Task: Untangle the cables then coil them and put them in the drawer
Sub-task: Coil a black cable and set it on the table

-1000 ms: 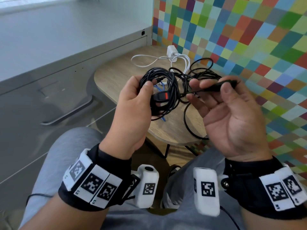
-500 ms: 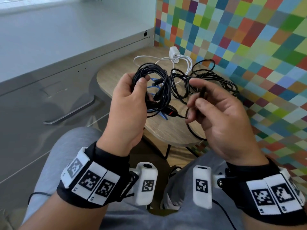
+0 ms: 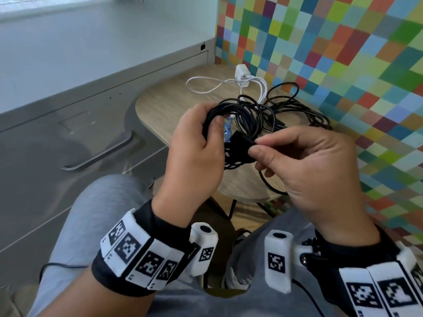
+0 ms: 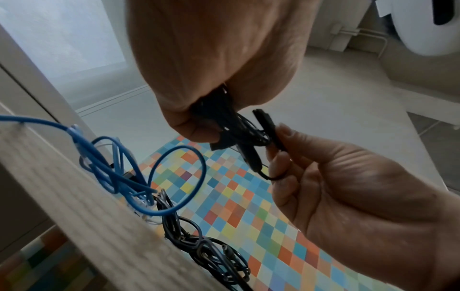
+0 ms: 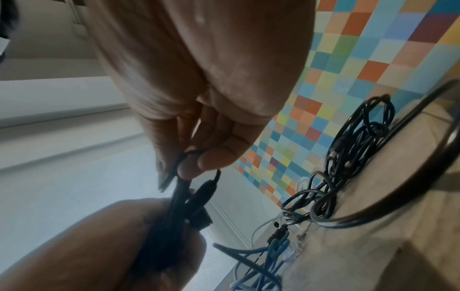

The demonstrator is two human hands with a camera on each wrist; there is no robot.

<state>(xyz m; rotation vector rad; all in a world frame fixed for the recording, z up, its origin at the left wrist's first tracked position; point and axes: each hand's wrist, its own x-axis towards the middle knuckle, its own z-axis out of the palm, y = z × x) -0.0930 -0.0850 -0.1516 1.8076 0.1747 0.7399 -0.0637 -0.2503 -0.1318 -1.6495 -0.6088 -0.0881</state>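
While my left hand (image 3: 194,147) gripped the black coil (image 3: 231,115) and my right hand (image 3: 304,161) pinched its strap (image 3: 243,143), the far cables (image 3: 297,110) lay tangled — drawer (image 3: 68,143) unopened.

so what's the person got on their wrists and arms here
Both hands, left hand and right hand, are bare. Each wrist carries a black band ringed with white blocks printed with black square-code markers. A white rounded camera pod with its own marker sits on each inner wrist, and thin black cables trail from them.
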